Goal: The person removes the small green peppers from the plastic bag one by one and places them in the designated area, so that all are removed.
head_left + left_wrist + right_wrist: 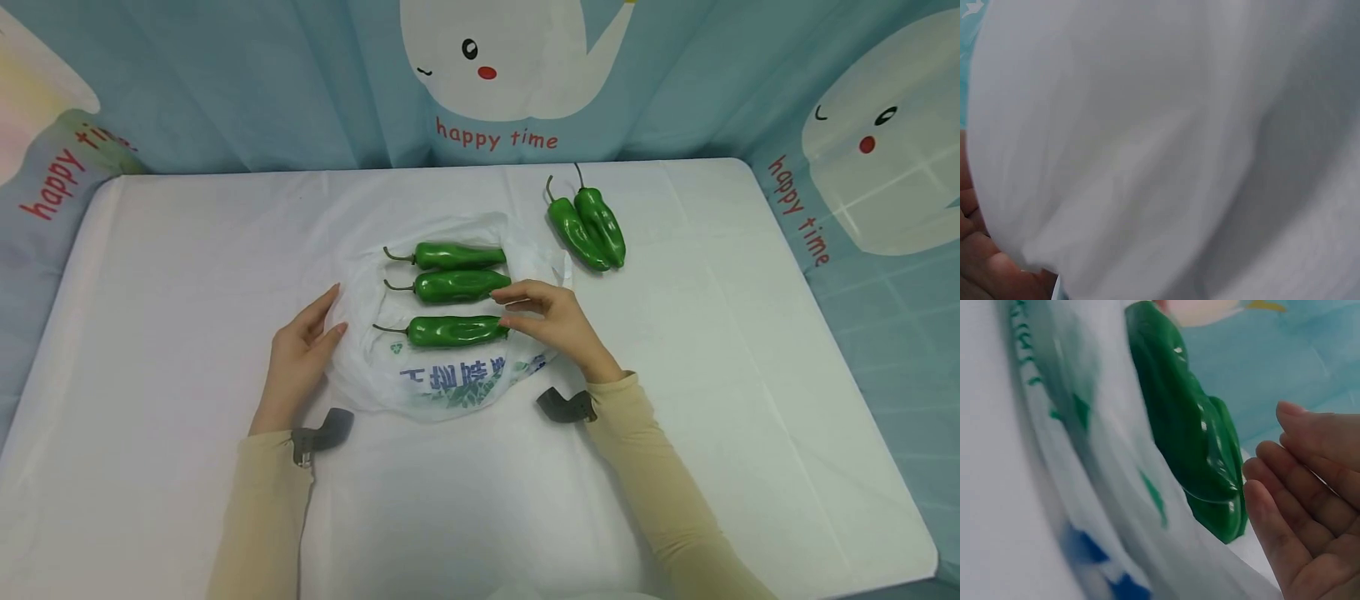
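Note:
Three green chili peppers (453, 287) lie side by side on a thin white plastic bag (450, 400), stems toward the left. Beside the bag's left edge is my left hand (296, 358), its thumb and fingers apart and touching the plastic. White plastic fills much of the left wrist view and hides part of that hand. At the peppers' right tips is my right hand (551, 321), thumb and fingers apart. The right wrist view shows that hand (1316, 512) with loosely bent fingers close to a pepper (1179, 406); whether they touch cannot be told.
Two more green peppers (588, 229) lie together at the back right, outside the bag. A white cloth covers the table (750, 375). Behind it hangs a blue curtain (300, 92) with whale prints. A pale object (577, 595) shows at the bottom edge.

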Available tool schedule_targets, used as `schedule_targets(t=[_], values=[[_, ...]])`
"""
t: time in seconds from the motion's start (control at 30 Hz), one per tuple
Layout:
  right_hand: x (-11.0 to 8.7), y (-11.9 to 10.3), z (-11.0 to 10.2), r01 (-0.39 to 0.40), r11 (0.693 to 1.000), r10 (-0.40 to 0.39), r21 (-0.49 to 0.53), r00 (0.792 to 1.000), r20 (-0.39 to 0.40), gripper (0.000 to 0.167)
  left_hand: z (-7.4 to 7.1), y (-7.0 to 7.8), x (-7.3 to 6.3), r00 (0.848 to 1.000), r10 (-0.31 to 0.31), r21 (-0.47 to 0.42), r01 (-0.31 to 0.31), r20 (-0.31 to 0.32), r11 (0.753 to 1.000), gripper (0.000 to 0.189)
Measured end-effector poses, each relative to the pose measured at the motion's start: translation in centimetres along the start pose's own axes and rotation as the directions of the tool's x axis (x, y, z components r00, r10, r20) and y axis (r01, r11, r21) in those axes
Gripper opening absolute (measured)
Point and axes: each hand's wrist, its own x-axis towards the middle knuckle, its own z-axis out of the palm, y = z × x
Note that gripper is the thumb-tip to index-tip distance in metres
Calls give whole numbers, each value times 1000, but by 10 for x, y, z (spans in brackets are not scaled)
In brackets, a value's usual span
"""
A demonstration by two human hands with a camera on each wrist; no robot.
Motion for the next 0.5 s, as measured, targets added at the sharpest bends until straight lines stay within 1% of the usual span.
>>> schedule_targets(t=[0.13,0.33,0.5], values=[[0,3,4,13,1000,-13,-13,999,30,31,0,-1,0,1000,3,5,-3,0,1000,52],[1,7,6,16,998,-13,-53,999,47,32,0,1,0,1000,8,16,-8,-4,1000,52],[1,9,8,-20,997,24,-75,998,59,34,0,2,-1,1000,11,25,-10,-7,1000,51]])
